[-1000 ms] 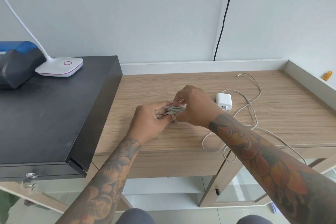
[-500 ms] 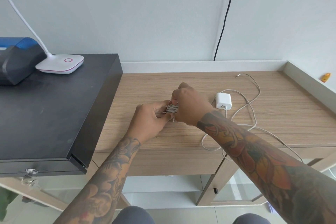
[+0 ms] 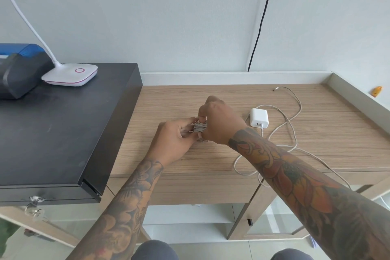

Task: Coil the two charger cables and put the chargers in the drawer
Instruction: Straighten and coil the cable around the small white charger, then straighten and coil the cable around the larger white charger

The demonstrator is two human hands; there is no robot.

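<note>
A small bundle of coiled grey cable [image 3: 200, 127] sits between my two hands above the wooden desk [image 3: 232, 154]. My left hand [image 3: 175, 141] grips one end of the bundle. My right hand [image 3: 221, 120] holds the other end, its fingers curled over the coils. The charger body of this cable is hidden by my hands. A second white charger [image 3: 259, 117] lies on the desk to the right, its long pale cable [image 3: 293, 112] loose in wide loops, one loop hanging over the front edge.
A black cabinet top [image 3: 63, 133] stands at the left with a white lamp base [image 3: 70, 74] and a blue-black device [image 3: 19, 69]. A key [image 3: 34, 207] hangs in its drawer front. A raised ledge [image 3: 358, 95] borders the desk's back and right.
My right hand has shifted slightly around the bundle, its fingers now over the top of the coils. The left hand and the second charger have stayed put.
</note>
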